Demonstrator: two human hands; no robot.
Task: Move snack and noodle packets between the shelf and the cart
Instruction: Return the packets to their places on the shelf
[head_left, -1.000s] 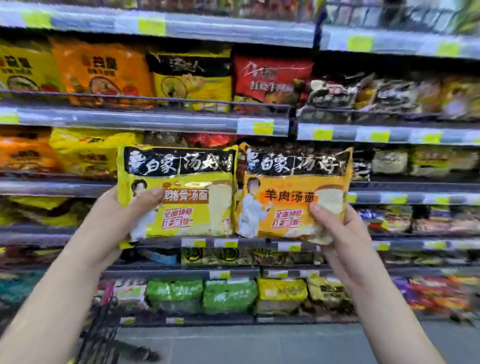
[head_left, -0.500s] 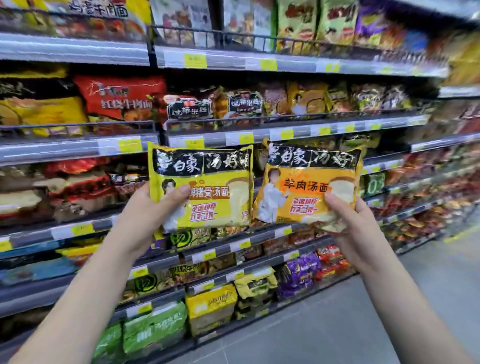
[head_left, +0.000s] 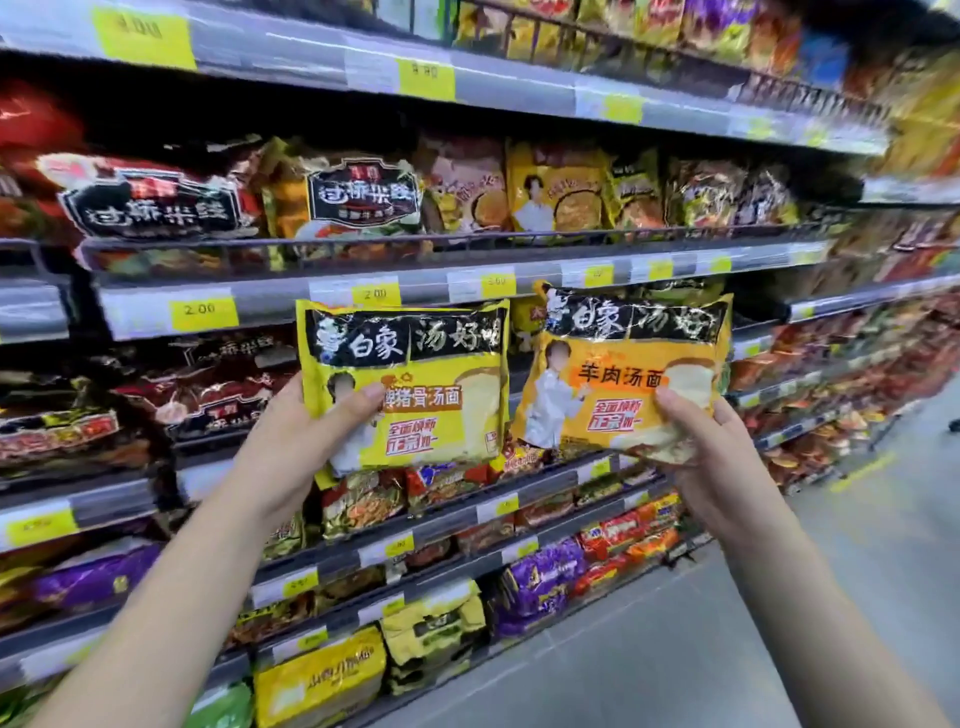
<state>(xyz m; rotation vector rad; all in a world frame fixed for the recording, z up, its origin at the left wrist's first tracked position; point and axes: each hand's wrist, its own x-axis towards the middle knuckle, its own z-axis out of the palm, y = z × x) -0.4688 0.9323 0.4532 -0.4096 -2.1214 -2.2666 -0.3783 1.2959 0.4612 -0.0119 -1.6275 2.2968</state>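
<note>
**Two noodle packets held up in front of a shop shelf**

A person's bare forearms reach in from the bottom corners of the frame. The left hand (head_left: 288, 441) grips a yellow noodle packet (head_left: 426, 384) at centre frame by its lower left corner. The thumb lies across the front and the fingers are curled out of sight behind it. The right hand (head_left: 727, 467) pinches an orange noodle packet (head_left: 618, 364) just right of centre by its lower right corner, thumb on the front. The two packets hang side by side in the air, close but apart, with a narrow gap between their inner edges. Both are in front of the shelf (head_left: 571, 270), not resting on it.

Each packet is a squarish, slightly pillowed pouch of glossy, crinkled plastic film. A black band with white characters runs across the top, and the ends are crimped.

The shelf fills the left and upper frame in tiers that slant down toward the right. Its grey front edges carry yellow price labels (head_left: 200, 310). A thin wire rail (head_left: 467, 240) runs along the tier above the packets and fronts the black-labelled packets (head_left: 363, 195). Purple packets (head_left: 540, 577) sit on a low tier.

Smooth grey floor (head_left: 753, 623) opens across the lower right of the frame, running alongside the shelf.
</note>
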